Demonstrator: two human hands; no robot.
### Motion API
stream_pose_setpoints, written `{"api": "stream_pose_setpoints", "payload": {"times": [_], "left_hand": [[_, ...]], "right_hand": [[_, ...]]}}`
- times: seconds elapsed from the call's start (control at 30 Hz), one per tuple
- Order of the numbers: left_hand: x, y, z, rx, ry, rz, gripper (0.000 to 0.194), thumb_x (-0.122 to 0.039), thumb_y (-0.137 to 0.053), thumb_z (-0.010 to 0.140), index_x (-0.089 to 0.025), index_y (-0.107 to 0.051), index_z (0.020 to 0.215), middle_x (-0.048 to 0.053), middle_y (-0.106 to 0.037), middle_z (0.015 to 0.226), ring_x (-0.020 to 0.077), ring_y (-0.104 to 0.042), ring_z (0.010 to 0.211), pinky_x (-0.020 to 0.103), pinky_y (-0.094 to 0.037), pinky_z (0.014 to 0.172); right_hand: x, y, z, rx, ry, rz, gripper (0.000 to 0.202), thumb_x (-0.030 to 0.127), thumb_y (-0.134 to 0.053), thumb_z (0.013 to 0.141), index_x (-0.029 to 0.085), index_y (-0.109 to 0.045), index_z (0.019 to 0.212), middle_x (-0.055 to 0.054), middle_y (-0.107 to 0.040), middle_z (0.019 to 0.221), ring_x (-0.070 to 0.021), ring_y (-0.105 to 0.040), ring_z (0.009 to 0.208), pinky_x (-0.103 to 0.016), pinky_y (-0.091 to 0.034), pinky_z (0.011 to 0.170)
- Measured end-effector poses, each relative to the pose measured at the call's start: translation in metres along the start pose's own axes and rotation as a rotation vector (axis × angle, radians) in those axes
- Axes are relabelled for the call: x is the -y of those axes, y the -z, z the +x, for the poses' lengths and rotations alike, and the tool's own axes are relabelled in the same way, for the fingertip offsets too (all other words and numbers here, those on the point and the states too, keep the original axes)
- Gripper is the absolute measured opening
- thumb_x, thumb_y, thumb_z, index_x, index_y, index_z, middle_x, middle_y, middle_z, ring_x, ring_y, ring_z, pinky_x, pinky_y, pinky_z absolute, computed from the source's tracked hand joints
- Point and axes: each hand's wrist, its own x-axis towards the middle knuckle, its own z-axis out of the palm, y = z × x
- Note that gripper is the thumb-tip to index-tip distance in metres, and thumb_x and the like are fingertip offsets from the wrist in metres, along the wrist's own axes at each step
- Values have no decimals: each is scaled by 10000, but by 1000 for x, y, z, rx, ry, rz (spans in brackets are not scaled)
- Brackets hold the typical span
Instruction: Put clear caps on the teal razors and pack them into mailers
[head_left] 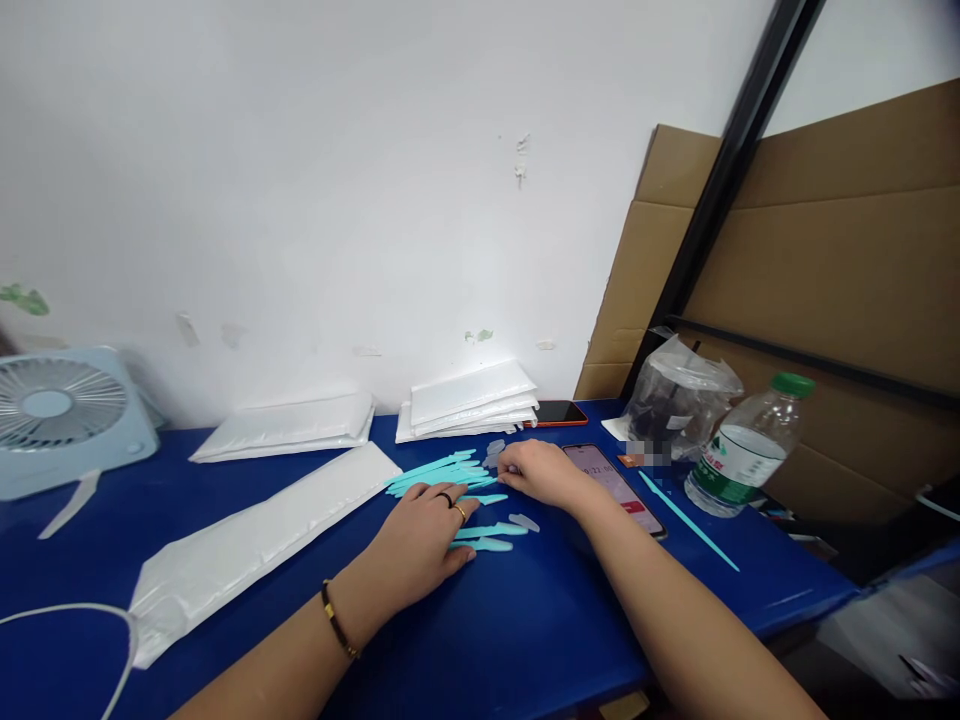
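Several slim turquoise eyebrow razors (431, 470) lie in a loose pile on the blue tabletop. My left hand (420, 545) rests over the near side of the pile, fingers spread and thumb apart. A few razors (499, 530) stick out from beneath it to the right. At the pile's right end my right hand (544, 472) is closed in a pinch, its fingertips at the tip of one razor; what exactly sits between them is partly hidden. Small clear blade caps (495, 452) lie just behind those fingers. Another cap (524, 522) is near the front razors.
White padded mailers (472, 395) are stacked by the wall; a long white packet (262, 540) lies at left. A phone (630, 500), a lone turquoise razor (690, 522), a water bottle (739, 460) and a clear plastic bag (667, 400) are at right. A fan (67, 420) stands far left.
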Motion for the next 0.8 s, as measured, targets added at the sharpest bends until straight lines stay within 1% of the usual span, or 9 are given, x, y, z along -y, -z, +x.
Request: {"api": "stream_pose_setpoints", "payload": {"times": [0.1, 0.23, 0.33, 0.43, 0.6, 0.7, 0.8], "left_hand": [[0, -1, 0, -4, 8, 3, 438, -413, -522, 807, -285, -466, 1223, 66, -484, 1289, 263, -434, 1173, 409, -314, 946], [0, 0, 0, 4, 13, -6, 427, -427, -505, 815, -280, -476, 1214, 68, -511, 1252, 262, -453, 1152, 406, -324, 940], [0, 0, 0, 21, 14, -8, 414, -430, -480, 829, -267, -483, 1209, 73, -530, 1225, 256, -473, 1130, 395, -339, 932], [1, -1, -1, 31, 15, 3, 412, -433, -466, 836, -263, -483, 1211, 81, -525, 1232, 258, -478, 1124, 395, -350, 925], [2, -4, -1, 23, 9, 13, 419, -435, -461, 838, -264, -473, 1220, 86, -516, 1239, 265, -478, 1122, 405, -361, 914], [2, -4, -1, 25, 7, 19, 414, -435, -455, 841, -265, -474, 1219, 86, -517, 1239, 266, -479, 1120, 409, -366, 908], [2, -5, -1, 24, 3, 21, 411, -432, -448, 846, -262, -475, 1220, 87, -516, 1241, 266, -473, 1128, 409, -365, 910]], "right_hand": [[-1, -2, 1, -21, 10, -51, 154, 291, -504, 824, 216, -635, 794, -22, -658, 872, -167, -560, 787, -229, -286, 584], [0, -4, 3, -3, 38, -57, 143, 257, -511, 815, 213, -643, 784, -24, -656, 871, -161, -560, 776, -228, -285, 578], [2, -3, 2, -14, 44, -11, 113, 229, -538, 789, 213, -650, 792, -20, -652, 884, -157, -561, 784, -228, -298, 591], [3, -2, 1, -45, 66, 66, 110, 251, -550, 784, 206, -647, 809, -22, -647, 886, -154, -563, 786, -228, -323, 624], [3, -6, 2, 9, 108, 132, 86, 224, -579, 745, 198, -648, 789, -17, -647, 818, -145, -564, 735, -225, -347, 646], [5, -6, 2, 1, 114, 154, 102, 264, -583, 752, 193, -644, 792, -19, -646, 811, -144, -560, 723, -226, -349, 641], [6, 1, -1, 28, 110, 185, 151, 329, -586, 759, 187, -639, 754, -13, -637, 762, -134, -549, 687, -225, -346, 627]]}}
